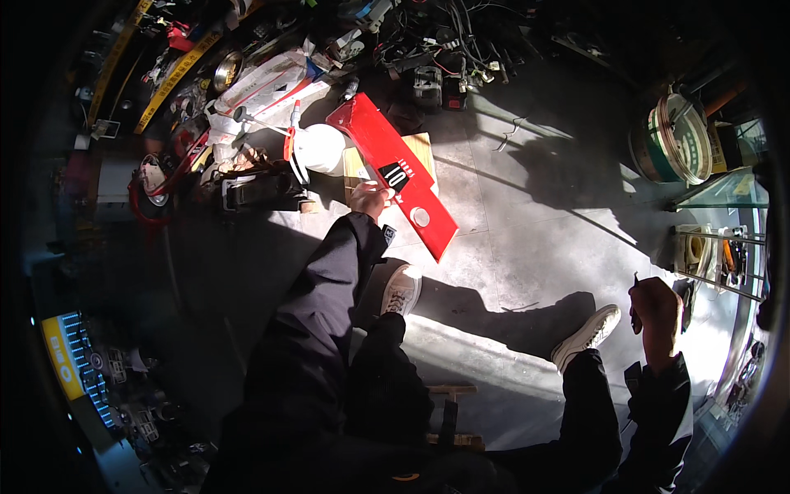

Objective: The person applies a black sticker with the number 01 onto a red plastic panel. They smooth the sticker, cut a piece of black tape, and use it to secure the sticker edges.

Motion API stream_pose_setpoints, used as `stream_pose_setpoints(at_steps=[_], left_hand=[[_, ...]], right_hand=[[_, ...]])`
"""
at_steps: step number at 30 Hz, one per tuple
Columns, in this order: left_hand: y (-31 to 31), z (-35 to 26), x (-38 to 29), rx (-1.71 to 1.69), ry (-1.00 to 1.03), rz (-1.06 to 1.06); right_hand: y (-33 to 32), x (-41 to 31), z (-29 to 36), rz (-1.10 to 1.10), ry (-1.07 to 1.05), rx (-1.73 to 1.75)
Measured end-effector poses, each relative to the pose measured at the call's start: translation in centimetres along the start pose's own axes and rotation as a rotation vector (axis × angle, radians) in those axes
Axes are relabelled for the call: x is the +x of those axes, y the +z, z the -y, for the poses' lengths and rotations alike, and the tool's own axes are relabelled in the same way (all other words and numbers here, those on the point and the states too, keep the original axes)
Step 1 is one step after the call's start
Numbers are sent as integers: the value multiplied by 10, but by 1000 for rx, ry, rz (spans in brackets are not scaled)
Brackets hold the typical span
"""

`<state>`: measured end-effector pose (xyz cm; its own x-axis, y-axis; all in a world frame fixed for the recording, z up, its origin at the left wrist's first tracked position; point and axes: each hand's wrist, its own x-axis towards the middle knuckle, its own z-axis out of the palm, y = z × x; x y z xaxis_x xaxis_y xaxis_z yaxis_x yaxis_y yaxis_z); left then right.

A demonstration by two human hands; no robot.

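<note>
My left hand (370,199) grips the near left edge of a long red plastic panel (386,136), probably a scooter body part. The panel lies at a slant and bears a black patch, white lettering and a pale round disc (419,217). Beneath it shows a yellowish-brown box or board (424,151) on the floor. Left of the panel stands a white bottle (322,148) with red fittings. Out to the right, apart from the panel, my right hand (658,315) is closed around a slim dark tool (636,281). Its kind is mostly hidden by my fingers.
Loose cables and connectors (466,52) crowd the far side. Parts and plastic wrapping (265,83) are heaped at far left. At right stand a round tub (673,142), a glass shelf (716,190) and a wire rack (719,278). Stool legs (450,407) show between my legs.
</note>
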<state>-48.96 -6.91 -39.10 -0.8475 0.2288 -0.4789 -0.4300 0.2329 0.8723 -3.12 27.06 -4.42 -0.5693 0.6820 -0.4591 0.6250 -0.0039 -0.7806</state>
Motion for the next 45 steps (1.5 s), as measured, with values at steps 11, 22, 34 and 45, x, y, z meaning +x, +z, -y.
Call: stream_pose_setpoints(at_steps=[11,22,34,45], left_hand=[[126,-233,-288,-15,22,826],[302,-263,-553,-283,-1,833],[336,-241,-573,-86,-36,420],[280,-138,-540,-214,-332,441]], right_hand=[[-35,-18,101,257,-243,78],[-155,-114,23,126,-798,-200],[-528,17,-90,-917,-492,-160],[-603,163,-113,-466,-245,-630]])
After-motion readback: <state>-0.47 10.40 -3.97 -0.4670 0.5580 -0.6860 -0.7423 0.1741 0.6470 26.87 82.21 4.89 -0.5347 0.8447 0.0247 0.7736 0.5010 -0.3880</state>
